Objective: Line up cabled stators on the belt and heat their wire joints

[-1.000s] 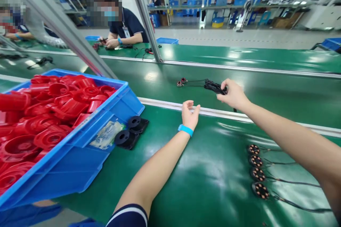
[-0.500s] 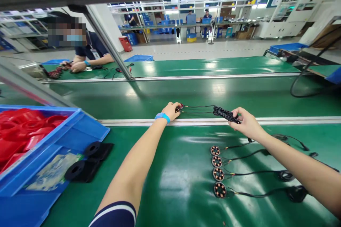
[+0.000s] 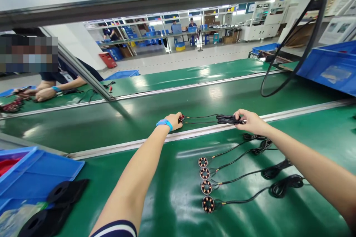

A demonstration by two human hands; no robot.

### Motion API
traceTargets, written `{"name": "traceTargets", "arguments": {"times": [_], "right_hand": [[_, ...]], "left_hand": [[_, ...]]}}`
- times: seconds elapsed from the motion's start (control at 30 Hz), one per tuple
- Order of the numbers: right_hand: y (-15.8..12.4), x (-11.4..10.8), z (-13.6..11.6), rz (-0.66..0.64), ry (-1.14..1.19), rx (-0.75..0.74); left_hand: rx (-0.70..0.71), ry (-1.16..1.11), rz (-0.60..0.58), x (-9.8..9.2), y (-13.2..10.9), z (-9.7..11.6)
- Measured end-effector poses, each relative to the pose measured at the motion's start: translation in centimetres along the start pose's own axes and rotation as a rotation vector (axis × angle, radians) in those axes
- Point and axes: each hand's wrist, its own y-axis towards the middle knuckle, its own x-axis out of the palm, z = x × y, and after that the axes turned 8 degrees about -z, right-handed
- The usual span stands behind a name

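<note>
My left hand is closed around wound motor stators, mostly hidden by the fingers; I cannot tell exactly how many. Two thin black leads stretch from them to a folded black cable bundle, which my right hand pinches at its right end. Both hands are over the pale rail at the far edge of the bench. Nearer me, several ring-shaped stators with copper windings lie in a column on the green mat. Their leads run right to coiled black cables, below my right forearm.
At the left stands a blue bin with red parts, beside black holed pieces. Another blue bin stands right, near a hanging black cable loop. A co-worker's hands work across the green belt.
My view has turned to the right, bringing the right-hand bin into sight. Both hands keep their hold on the stators and the cable bundle, which now lies more level.
</note>
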Motion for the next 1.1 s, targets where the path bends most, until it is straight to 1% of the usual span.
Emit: {"name": "traceTargets", "arguments": {"times": [0.07, 0.17, 0.3, 0.37, 0.43, 0.53, 0.57, 0.63, 0.7, 0.73, 0.77, 0.8, 0.87, 0.97, 1.03, 1.1], "right_hand": [[-0.3, -1.1, 1.0, -0.013, -0.011, -0.004], [-1.1, -3.0, 3.3, -0.052, -0.018, 0.005], [-3.5, -4.6, 7.0, -0.127, 0.015, 0.112], [-5.1, -5.0, 8.1, -0.158, 0.038, 0.15], [-6.8, -5.6, 8.5, -0.2, 0.046, 0.17], [-9.1, -6.6, 7.8, -0.274, 0.0, 0.221], [-9.7, -6.9, 7.3, -0.274, -0.036, 0.241], [-10.2, -7.0, 5.9, -0.208, -0.108, 0.268], [-9.8, -6.2, 3.8, -0.096, -0.135, 0.243], [-9.3, -5.3, 2.4, -0.055, -0.125, 0.205], [-8.5, -4.2, 1.0, -0.041, -0.105, 0.148], [-7.6, -2.9, -0.6, -0.057, -0.074, 0.077], [-5.5, 0.2, -3.6, -0.142, -0.039, -0.046], [-2.4, 4.6, -6.8, -0.295, -0.056, -0.123], [-1.0, 6.9, -7.7, -0.396, -0.039, -0.119], [-0.2, 8.4, -7.8, -0.479, 0.02, -0.089]], "left_hand": [[-0.009, 0.024, 0.008, 0.1, -0.8, 1.4], [0.003, 0.047, 0.027, 1.0, -3.0, 4.2], [0.089, 0.028, 0.042, 2.9, -6.2, 8.5], [0.135, 0.003, 0.041, 3.6, -7.3, 9.9], [0.17, -0.024, 0.039, 4.0, -7.9, 10.7], [0.215, -0.068, 0.028, 4.2, -8.9, 10.4], [0.227, -0.085, 0.021, 4.2, -9.3, 10.1], [0.247, -0.117, 0.006, 4.3, -10.3, 9.3], [0.276, -0.162, 0.016, 4.6, -11.1, 8.6], [0.302, -0.188, 0.033, 5.0, -11.5, 8.2], [0.337, -0.213, 0.052, 5.3, -11.7, 8.0], [0.376, -0.238, 0.071, 5.7, -11.8, 7.8], [0.449, -0.28, 0.1, 6.6, -11.8, 7.5], [0.52, -0.29, 0.123, 7.5, -11.4, 7.2], [0.555, -0.256, 0.134, 7.7, -11.2, 7.0], [0.585, -0.23, 0.142, 7.7, -11.0, 6.8]]}}
